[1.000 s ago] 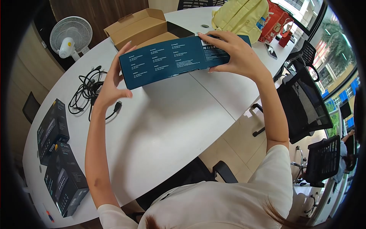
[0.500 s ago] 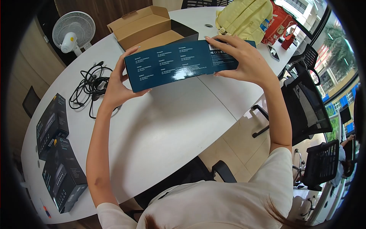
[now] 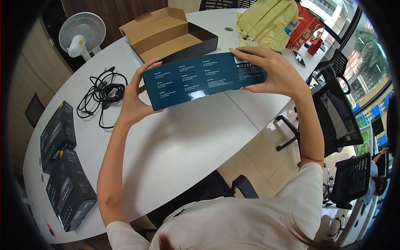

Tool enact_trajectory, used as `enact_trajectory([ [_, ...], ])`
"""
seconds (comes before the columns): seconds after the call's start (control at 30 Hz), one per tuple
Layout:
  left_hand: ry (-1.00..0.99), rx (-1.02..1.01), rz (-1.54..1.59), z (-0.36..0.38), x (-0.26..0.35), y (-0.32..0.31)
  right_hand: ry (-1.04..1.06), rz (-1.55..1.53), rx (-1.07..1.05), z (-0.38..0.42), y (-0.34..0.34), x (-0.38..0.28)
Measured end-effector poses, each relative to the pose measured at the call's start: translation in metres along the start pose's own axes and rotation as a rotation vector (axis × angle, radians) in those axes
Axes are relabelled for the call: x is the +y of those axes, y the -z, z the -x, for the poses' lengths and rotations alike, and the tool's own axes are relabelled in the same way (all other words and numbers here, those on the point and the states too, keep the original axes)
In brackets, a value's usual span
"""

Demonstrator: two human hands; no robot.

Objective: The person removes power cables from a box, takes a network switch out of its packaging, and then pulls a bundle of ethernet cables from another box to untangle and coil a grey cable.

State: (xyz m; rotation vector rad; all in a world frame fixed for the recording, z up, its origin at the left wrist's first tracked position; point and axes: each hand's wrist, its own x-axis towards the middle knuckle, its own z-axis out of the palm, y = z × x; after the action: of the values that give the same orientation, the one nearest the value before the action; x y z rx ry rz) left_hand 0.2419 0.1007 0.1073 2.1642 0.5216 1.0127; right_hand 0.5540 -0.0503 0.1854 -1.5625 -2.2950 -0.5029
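Holding the long, glossy dark-teal cardboard box [image 3: 196, 85] between my left hand [image 3: 135, 99] and right hand [image 3: 282, 71], I have it out ahead at twelve o'clock, apparently lifted off the smooth white table [image 3: 187, 146], its printed side facing my camera. Its long axis runs from just below nine o'clock to just above three, so it lies toward three from the left fingers [image 3: 146, 68] and toward nine from the right ones; neither hand is nearer, since each has its own end. From the box's middle, the open black carton with brown cardboard lining [image 3: 156, 30] sits toward eleven, closer in my view to the left hand, and the tangled black cables [image 3: 102, 92] lie beyond that hand at nine. My left fingers bend over the upper edge, thumb at the lower corner, gripping the box; that forearm points to twelve. My right hand clasps it too, fingers above, thumb below. The right elbow bends near four o'clock, forearm rising toward twelve, hand turned toward ten.
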Motion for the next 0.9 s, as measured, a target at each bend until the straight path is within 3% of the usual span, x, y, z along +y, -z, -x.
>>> enact_trajectory([
  [0.17,-0.026,0.019,0.009,0.003,-0.001,-0.005,-0.114,-0.100,-0.091,0.002,0.007,-0.003],
  [0.23,0.001,0.029,0.023,0.004,0.001,-0.007,-0.104,-0.108,-0.102,0.002,0.007,0.000],
  [0.43,-0.164,0.044,-0.051,0.007,-0.002,-0.011,-0.002,-0.260,-0.101,0.005,0.014,0.009],
  [0.57,-0.180,0.080,-0.011,0.014,0.000,-0.022,-0.078,-0.388,-0.164,0.012,0.013,0.019],
  [0.77,-0.392,0.149,-0.254,0.033,-0.001,-0.049,-0.064,-0.425,-0.204,0.039,0.011,0.025],
  [0.9,-0.430,0.106,-0.343,0.060,-0.003,-0.083,-0.266,-0.180,-0.227,0.081,0.004,-0.018],
])
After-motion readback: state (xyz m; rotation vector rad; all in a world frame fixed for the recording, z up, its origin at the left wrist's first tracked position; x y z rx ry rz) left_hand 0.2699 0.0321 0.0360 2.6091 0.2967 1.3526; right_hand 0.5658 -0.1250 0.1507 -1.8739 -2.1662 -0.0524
